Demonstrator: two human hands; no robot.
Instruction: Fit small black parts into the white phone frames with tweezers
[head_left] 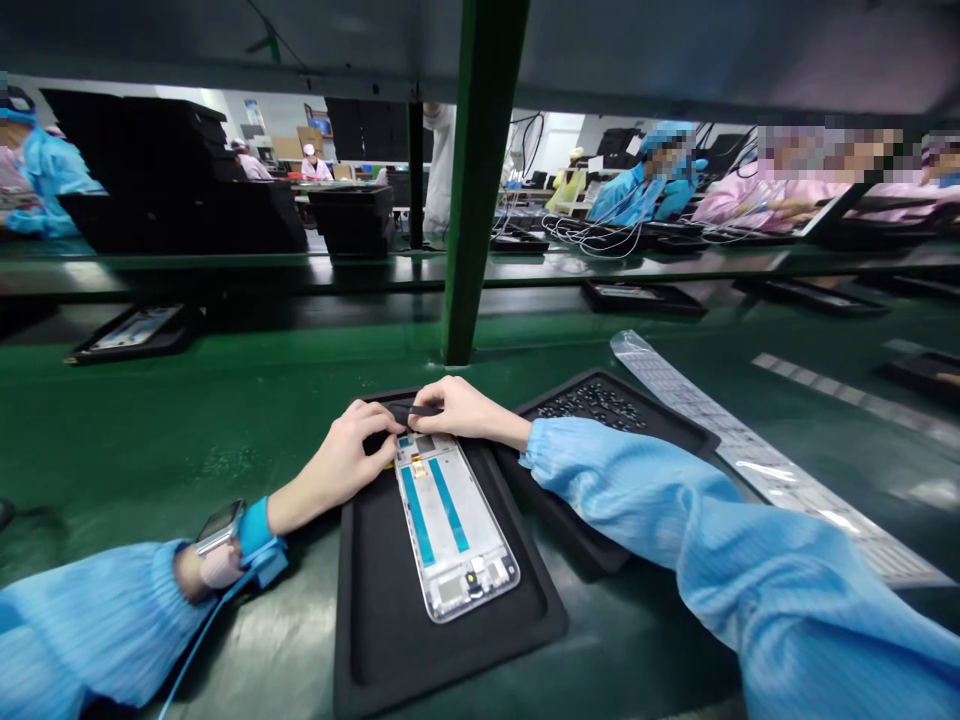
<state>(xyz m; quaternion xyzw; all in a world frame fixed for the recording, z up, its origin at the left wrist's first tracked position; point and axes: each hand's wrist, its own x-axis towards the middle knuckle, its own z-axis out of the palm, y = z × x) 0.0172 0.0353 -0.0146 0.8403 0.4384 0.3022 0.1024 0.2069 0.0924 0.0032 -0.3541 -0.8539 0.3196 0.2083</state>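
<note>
A silver phone frame (457, 530) with two blue strips lies tilted in a black tray (375, 640). At its far end my right hand (454, 408) pinches dark tweezers (421, 410), whose tips point left toward my left hand. My left hand (352, 450) is bent at the far left corner of the frame, thumb and fingers curled near its edge; what they hold, if anything, is too small to tell. A bit of yellow shows beside the left thumb. A blue wrist strap (259, 535) with a cord and a watch (220, 525) are on my left wrist.
Right of the frame, another black tray (675, 430) holds many small dark parts (592, 402). A long clear strip (810, 500) of parts lies beyond it. A green post (480, 200) stands ahead. Farther off are a tray with a phone frame (135, 330), stacked trays (165, 190) and several people.
</note>
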